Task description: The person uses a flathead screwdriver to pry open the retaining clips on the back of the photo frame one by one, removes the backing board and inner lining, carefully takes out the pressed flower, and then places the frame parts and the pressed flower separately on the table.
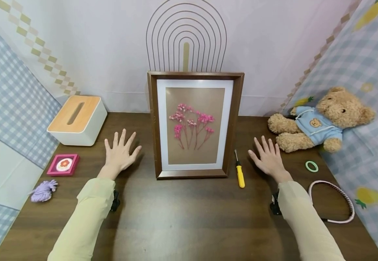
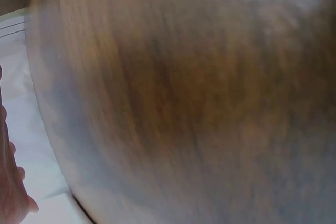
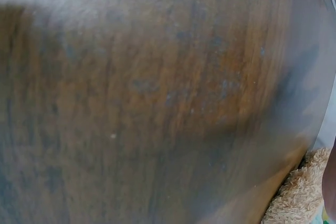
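Note:
My left hand [image 1: 119, 154] is spread with straight fingers, palm down, over the table left of a picture frame; it holds nothing. On the other side my right hand [image 1: 269, 157] is likewise spread and holds nothing. Between them stands the brown picture frame [image 1: 195, 175], upright, with pink dried flowers [image 1: 192, 121] inside a white mat. A screwdriver [image 1: 240, 175] with a yellow handle lies between the frame and my right hand. In the left wrist view, part of the left hand [image 2: 11, 182] shows at the edge.
A tissue box [image 1: 78, 123], a pink square case [image 1: 63, 165] and a purple yarn bundle [image 1: 43, 191] are at the left. At the right are a teddy bear [image 1: 319, 121], a green ring [image 1: 311, 166] and a headband [image 1: 347, 199]. Curtains [image 1: 120, 54] surround the wooden table [image 1: 175, 217].

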Demonstrator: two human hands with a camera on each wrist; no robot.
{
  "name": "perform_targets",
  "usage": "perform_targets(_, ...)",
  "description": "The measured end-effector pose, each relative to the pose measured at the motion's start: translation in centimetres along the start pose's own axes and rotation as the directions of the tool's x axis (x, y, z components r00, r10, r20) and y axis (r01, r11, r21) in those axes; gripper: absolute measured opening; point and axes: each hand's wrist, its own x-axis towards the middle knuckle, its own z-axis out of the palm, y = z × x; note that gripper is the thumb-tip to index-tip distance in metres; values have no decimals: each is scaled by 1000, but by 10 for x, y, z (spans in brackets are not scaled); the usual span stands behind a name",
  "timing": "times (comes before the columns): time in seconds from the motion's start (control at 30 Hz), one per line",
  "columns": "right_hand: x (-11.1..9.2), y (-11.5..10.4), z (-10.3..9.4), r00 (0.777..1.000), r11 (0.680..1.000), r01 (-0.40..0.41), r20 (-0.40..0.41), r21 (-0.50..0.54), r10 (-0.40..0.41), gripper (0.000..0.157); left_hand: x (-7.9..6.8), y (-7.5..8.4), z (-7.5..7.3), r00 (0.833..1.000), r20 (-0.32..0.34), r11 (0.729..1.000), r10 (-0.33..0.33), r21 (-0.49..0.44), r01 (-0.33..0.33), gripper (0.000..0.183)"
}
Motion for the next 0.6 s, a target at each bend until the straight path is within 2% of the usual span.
perform_targets(0.2, -1, 0, -2, 1000, 1000, -5, -5, 8, 5, 73, -1, -3, 0, 1000, 19, 999, 14, -36, -14, 65)
perform_targets(0.4, 4, -15, -6, 999, 998, 38, -29, 53, -36, 68, 2, 3, -2, 996, 59, 980, 60, -193, -48, 67)
perform_targets(0.5, 10, -28, -10, 997, 993, 68, -51, 94, -64, 64, 4, 11, -9, 991, 82, 940, 105, -333, -73, 66)
perform_targets(0.57, 15, -39, -14, 994, 988, 92, -66, 125, -85, 62, 6, 20, -14, 986, 95, 883, 136, -463, -78, 65)
perform_targets(0.6, 17, -44, -17, 992, 985, 107, -74, 136, -98, 62, 7, 24, -17, 984, 102, 846, 146, -529, -70, 64)
